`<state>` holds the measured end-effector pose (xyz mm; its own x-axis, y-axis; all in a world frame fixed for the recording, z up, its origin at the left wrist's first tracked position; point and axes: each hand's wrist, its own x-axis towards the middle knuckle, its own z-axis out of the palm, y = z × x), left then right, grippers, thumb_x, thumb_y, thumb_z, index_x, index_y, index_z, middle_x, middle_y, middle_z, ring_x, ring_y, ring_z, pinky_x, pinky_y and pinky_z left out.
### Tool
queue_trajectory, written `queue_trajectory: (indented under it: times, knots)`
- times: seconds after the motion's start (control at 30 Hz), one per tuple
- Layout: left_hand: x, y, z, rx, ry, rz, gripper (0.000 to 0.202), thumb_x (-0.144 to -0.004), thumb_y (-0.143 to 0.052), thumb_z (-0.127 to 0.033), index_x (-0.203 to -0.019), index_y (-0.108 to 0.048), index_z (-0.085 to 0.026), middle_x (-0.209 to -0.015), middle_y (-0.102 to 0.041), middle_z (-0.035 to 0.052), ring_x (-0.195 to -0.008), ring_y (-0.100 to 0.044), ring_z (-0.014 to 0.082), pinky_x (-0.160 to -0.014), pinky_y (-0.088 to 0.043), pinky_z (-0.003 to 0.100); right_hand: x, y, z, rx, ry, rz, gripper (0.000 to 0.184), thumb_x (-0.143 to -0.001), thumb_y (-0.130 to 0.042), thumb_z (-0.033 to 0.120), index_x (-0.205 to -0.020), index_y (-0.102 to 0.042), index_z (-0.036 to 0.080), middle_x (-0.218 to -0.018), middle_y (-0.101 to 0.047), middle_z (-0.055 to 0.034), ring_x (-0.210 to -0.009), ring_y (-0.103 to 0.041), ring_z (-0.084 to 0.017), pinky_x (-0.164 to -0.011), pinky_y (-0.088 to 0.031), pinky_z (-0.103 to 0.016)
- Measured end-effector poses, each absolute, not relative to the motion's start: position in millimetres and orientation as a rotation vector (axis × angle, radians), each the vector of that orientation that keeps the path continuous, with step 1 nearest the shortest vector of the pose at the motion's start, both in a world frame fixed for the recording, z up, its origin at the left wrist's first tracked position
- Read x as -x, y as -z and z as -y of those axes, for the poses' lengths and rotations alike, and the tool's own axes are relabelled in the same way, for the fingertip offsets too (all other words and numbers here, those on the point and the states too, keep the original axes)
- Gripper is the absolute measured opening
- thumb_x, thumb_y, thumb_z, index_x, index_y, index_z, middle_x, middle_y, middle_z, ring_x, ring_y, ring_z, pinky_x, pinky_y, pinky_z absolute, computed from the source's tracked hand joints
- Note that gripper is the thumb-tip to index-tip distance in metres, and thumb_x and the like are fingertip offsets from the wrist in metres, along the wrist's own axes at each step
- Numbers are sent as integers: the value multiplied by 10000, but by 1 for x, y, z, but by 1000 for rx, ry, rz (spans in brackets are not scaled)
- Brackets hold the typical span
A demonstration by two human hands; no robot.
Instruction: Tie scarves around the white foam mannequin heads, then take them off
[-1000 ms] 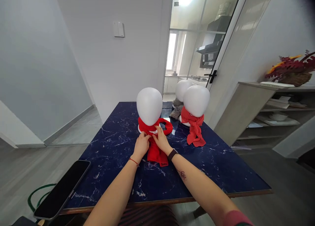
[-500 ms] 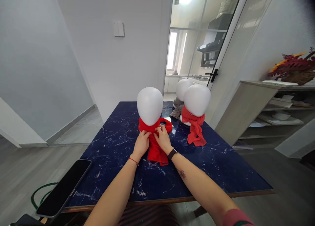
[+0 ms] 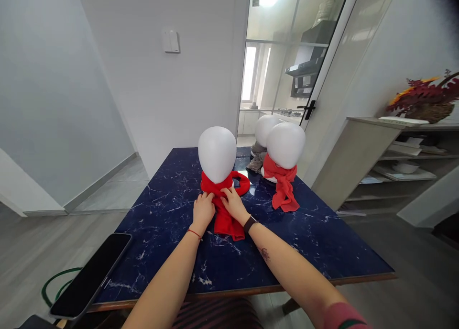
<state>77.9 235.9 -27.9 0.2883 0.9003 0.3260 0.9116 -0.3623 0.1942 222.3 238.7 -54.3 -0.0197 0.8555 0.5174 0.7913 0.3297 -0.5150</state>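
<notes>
Red fabric circles the base of a white head form [image 3: 217, 149] upright on a dark blue, marble-patterned surface [image 3: 161, 219], where a person works at the front of it with both hands. The red scarf [image 3: 227, 224] wraps below the form and drops its tail toward the near edge, a placement that seems to show off the front. The left hand [image 3: 203, 211] meets the cloth from the left, the right hand [image 3: 234, 204] from the right, fingertips just apart at the top of the tail. Each grip is narrow, fingers bent to the fabric; whether they pinch it or only press cannot be told. Working from both sides probably helps even out the folds. A red loop [image 3: 245, 182] lies at right, just beside the form; its join to the scarf, if any, is hidden.

Farther right, a second head form [image 3: 286, 146] wears a coral scarf [image 3: 285, 195] with its ends hanging forward; partly behind it, a third head form [image 3: 264, 130] sits above grey cloth [image 3: 256, 164]. Both stand well apart from the hands, perhaps to leave working room. A phone [image 3: 91, 275] rests at the near left corner.
</notes>
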Motion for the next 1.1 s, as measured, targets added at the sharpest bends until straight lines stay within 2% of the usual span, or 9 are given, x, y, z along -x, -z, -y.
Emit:
queue_trajectory:
  times: [0.23,0.43,0.53,0.6,0.7,0.8,0.93,1.1]
  knots:
    - [-70,29,-242,2354,725,1947,272,-847,-378,-172,-971,-621,-172,-994,-608,113,-994,-526,263,-804,-444,394,-223,49,-236,1561,0,1743,178,-845,-523,153,-996,-610,188,-960,-513,-68,-846,-550,-173,-775,-476,-289]
    - [-77,32,-247,2774,1475,1759,192,-812,-439,-130,-931,-586,-166,-898,-656,56,-789,-609,145,-757,-481,270,-220,35,-226,1330,40,1714,198,-914,-416,202,-997,-596,202,-1043,-539,-66,-916,-563,-164,-833,-464,-281]
    - [-82,33,-245,2932,1578,1512,187,-784,-471,-122,-898,-604,-187,-912,-669,33,-832,-610,144,-815,-474,283,-219,32,-225,1251,43,1637,212,-925,-389,219,-1036,-568,193,-1071,-534,-87,-949,-563,-174,-849,-463,-294]
    - [-84,35,-245,2902,1578,1465,208,-770,-459,-99,-885,-608,-186,-924,-663,38,-872,-601,153,-849,-464,302,-219,34,-226,1258,34,1592,211,-917,-395,212,-1056,-550,183,-1061,-543,-97,-919,-573,-180,-824,-473,-305]
    - [-82,39,-248,2707,1571,1623,245,-749,-432,-64,-900,-592,-171,-916,-639,62,-847,-591,167,-816,-478,321,-220,39,-229,1255,-43,1709,218,-901,-403,173,-1047,-564,191,-993,-596,-69,-895,-590,-173,-814,-479,-298]
    - [-81,42,-251,2648,1480,1695,317,-742,-411,-37,-986,-567,-166,-973,-627,82,-899,-582,181,-838,-471,333,-220,44,-232,1257,-104,1833,290,-890,-404,144,-1134,-550,202,-1073,-611,-56,-949,-591,-156,-867,-471,-294]
    - [-79,40,-247,2617,1134,1794,369,-775,-385,-43,-1091,-540,-152,-998,-625,103,-940,-560,209,-845,-450,342,-218,45,-232,1383,-95,1861,373,-895,-414,158,-1261,-474,200,-1143,-577,-70,-982,-581,-154,-876,-469,-286]
    - [-75,28,-236,2387,650,1846,383,-830,-391,-135,-1178,-534,-203,-1040,-597,116,-996,-503,274,-786,-425,381,-215,44,-229,1563,12,1973,290,-900,-486,253,-1183,-542,230,-1042,-543,-61,-906,-574,-155,-806,-468,-252]
